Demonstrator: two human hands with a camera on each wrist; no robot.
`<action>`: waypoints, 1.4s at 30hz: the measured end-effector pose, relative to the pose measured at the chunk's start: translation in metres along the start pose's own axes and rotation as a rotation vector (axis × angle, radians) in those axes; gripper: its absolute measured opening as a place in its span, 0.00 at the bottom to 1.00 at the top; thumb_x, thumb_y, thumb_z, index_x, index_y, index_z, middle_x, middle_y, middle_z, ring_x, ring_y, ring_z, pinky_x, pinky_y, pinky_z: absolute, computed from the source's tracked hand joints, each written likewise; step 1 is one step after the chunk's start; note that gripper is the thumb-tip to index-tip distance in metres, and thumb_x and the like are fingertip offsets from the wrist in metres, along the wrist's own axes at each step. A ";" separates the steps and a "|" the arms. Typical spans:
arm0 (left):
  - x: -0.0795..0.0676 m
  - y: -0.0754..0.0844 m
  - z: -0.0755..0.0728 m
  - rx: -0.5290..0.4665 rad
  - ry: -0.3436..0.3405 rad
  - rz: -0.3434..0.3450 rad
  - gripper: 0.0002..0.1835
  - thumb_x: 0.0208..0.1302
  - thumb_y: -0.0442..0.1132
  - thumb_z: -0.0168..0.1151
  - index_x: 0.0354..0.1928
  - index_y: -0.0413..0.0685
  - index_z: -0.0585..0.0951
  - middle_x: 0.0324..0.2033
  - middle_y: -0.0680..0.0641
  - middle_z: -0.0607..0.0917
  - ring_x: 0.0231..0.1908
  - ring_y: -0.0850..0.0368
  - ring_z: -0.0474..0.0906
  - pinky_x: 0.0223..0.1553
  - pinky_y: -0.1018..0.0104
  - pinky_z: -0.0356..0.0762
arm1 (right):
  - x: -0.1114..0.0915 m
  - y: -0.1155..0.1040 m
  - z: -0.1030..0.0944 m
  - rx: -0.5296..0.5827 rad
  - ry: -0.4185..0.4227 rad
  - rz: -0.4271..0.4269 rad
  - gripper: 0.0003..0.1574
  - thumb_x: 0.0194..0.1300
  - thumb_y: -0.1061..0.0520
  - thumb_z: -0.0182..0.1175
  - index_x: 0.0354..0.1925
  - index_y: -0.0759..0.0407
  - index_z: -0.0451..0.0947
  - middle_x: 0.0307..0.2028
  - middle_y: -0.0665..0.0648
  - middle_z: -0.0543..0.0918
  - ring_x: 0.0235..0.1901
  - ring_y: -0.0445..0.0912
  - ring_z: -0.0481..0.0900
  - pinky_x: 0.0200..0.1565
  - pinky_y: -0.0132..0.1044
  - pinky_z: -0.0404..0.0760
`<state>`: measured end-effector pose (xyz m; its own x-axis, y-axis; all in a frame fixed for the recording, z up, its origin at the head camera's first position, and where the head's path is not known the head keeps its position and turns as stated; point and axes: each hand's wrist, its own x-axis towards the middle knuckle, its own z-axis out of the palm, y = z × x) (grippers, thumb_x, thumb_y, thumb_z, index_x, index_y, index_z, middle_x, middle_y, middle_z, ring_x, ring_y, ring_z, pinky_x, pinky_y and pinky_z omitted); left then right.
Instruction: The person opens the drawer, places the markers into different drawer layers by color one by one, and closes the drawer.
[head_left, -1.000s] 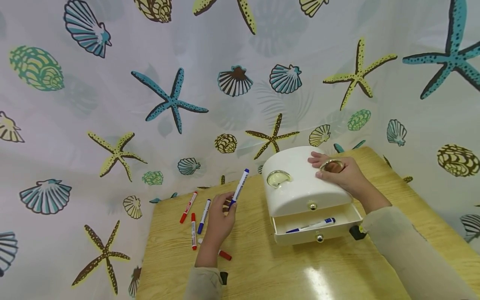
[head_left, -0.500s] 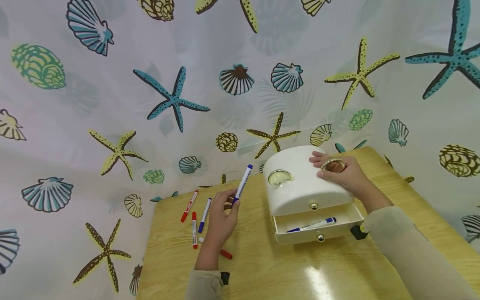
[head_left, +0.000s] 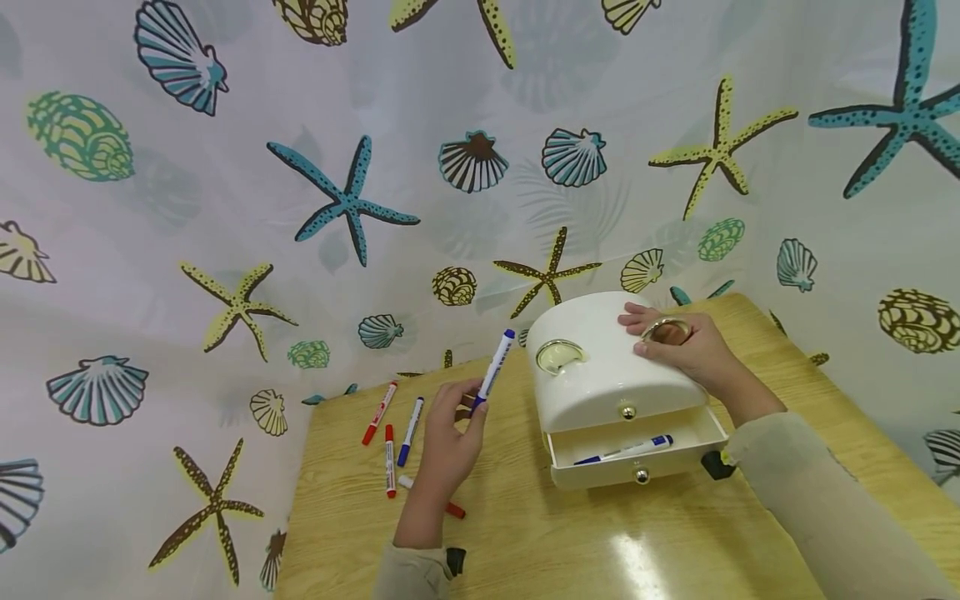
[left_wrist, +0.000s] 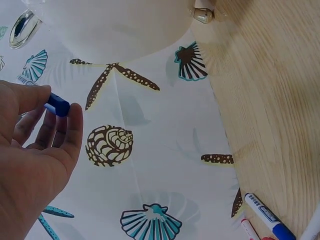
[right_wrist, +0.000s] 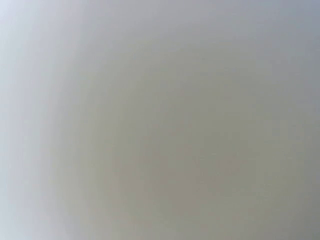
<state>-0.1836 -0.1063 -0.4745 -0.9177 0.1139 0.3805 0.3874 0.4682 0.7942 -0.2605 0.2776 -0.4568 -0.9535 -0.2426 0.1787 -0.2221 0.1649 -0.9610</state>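
Note:
My left hand [head_left: 453,433] pinches a blue-capped white marker [head_left: 495,367] and holds it up, tilted, left of a white drawer box [head_left: 592,375]. In the left wrist view, the marker's blue end [left_wrist: 59,106] sticks out between thumb and fingers. My right hand [head_left: 693,350] grips the box's right side around a gold-rimmed ring [head_left: 666,331], fingers spread over the rounded top. The box's lower drawer [head_left: 600,477] is pulled out, with another blue marker [head_left: 626,450] lying inside. The right wrist view is only a pale blur.
Left of the box, on the wooden table [head_left: 510,533], lie red markers [head_left: 379,413] and a blue one [head_left: 410,431]. Another red marker [head_left: 454,509] lies partly hidden behind the left forearm. A shell-patterned curtain [head_left: 405,117] hangs behind the table.
My left hand has moved a little to the right with the blue marker, nearer the drawer box. The right hand, box and open drawer look the same.

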 end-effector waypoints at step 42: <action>-0.011 0.041 0.019 -0.083 -0.095 0.128 0.18 0.68 0.37 0.61 0.56 0.65 0.79 0.48 0.60 0.78 0.47 0.62 0.77 0.50 0.61 0.80 | 0.000 -0.001 0.001 0.002 0.017 -0.003 0.23 0.58 0.54 0.71 0.51 0.61 0.83 0.61 0.49 0.80 0.70 0.36 0.64 0.75 0.42 0.52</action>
<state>-0.1591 -0.0713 -0.4554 -0.8628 0.2523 0.4380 0.5043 0.3708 0.7799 -0.2601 0.2761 -0.4562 -0.9564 -0.2264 0.1848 -0.2241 0.1624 -0.9609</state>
